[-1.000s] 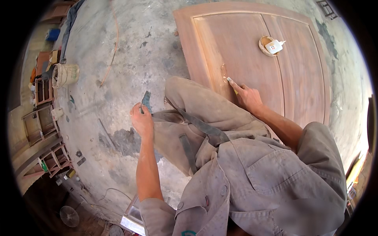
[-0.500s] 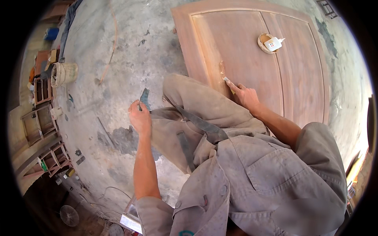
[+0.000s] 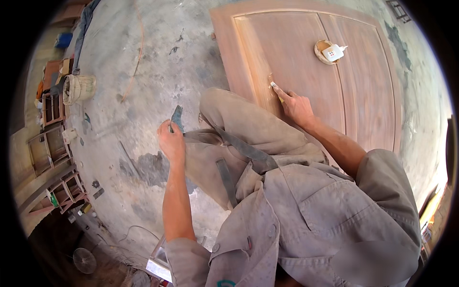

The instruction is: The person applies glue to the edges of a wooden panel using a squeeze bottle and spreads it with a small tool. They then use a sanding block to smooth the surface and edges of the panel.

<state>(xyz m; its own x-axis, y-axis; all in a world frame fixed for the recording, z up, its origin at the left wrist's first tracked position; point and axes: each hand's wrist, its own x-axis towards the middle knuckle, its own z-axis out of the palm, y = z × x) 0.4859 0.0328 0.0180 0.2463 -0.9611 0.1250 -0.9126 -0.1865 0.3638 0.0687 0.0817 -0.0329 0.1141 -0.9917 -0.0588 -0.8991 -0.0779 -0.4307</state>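
Observation:
A large brown wooden door [image 3: 306, 62] lies flat at the upper right. My right hand [image 3: 297, 107] is closed around a small putty knife [image 3: 273, 85] with a pale tip and a yellowish handle, the index finger stretched along it. Its tip touches the door beside the left inner moulding, near a wet-looking brown smear [image 3: 270, 76]. Over the floor beside my left knee, my left hand [image 3: 170, 136] pinches a folded blue-green piece [image 3: 177, 116], seemingly sandpaper. A round shallow bowl [image 3: 319, 49] rests on the door with a white squeeze bottle [image 3: 333, 52] lying across it.
My bent leg [image 3: 248, 112] reaches to the door's near left edge. On the stained concrete floor [image 3: 114, 158], a dirty bucket [image 3: 80, 89] stands left, beside wooden frames [image 3: 50, 148]. A thin orange cord [image 3: 139, 52] lies farther in.
My right hand has slid a little farther up the door with the putty knife, over the lower part of the smear. The left hand is nearly unchanged.

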